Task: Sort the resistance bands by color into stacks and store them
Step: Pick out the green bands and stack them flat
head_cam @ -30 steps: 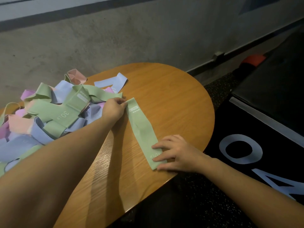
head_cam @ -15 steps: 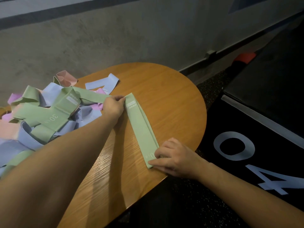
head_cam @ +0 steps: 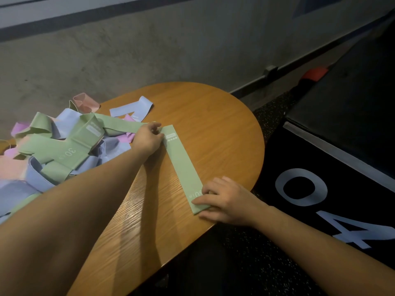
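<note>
Round wooden table (head_cam: 213, 129), orange-brown grain, set close against a grey concrete wall (head_cam: 149, 50).

Green band (head_cam: 183, 167), laid flat and straight on bare tabletop, running from mid-table toward the near right edge; white label printing at the far end, white weight marking (partly covered by fingers) at the near end.

Left hand (head_cam: 147, 138), at the far end of the green band: fingers curled, tips pinching the band's corner by the label. Forearm stretched across the table from lower left.

Right hand (head_cam: 222, 201), at the near end of the green band: palm down, fingers loosely bent and pressed on the fabric, thumb alongside the end fold; holding it down against the table rather than gripping it.

Unsorted pile (head_cam: 53, 150), left part of the table, just beside the left hand: tangled bands in green, light blue, pink and lilac, overlapping; topmost a wide green one marked "30" (upside down to the viewer). One light-blue band (head_cam: 132, 110) lying loose at the pile's far edge, a pink loop (head_cam: 85, 102) standing up behind it near the wall.

Black floor mat (head_cam: 320, 199), right of the table, bearing large pale figures "04". Small red-orange object (head_cam: 315, 73) on the floor by the wall, kind not discernible.
</note>
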